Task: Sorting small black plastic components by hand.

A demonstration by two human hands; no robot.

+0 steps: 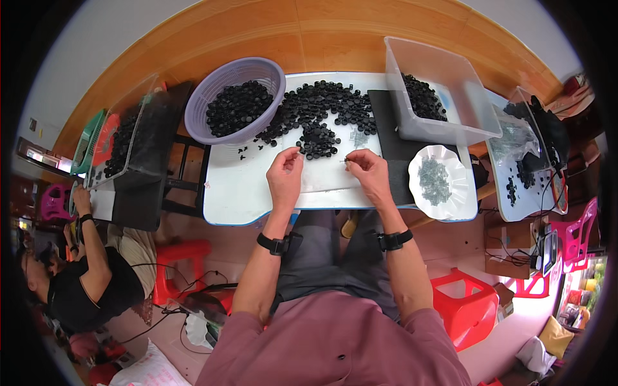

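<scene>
My left hand (285,177) is closed in a pinch at the left edge of a small heap of black round caps (318,141); whatever its fingertips hold is too small to make out. To the right of that heap, my right hand (371,175) pinches a small thin piece (344,161) that pokes out leftward from the fingertips. Both hands hover over the white table (251,186), a short way apart. Small clear pieces (358,137) lie beyond my right hand. A larger spread of black caps (335,96) covers the table's far part.
A purple basket (193,106) of black caps stands far left. On the right are a clear plastic bin (444,132) with more caps and a white scalloped dish (460,186) of clear pieces. Another person (96,270) works at a dark table on the left; red stools (467,309) flank me.
</scene>
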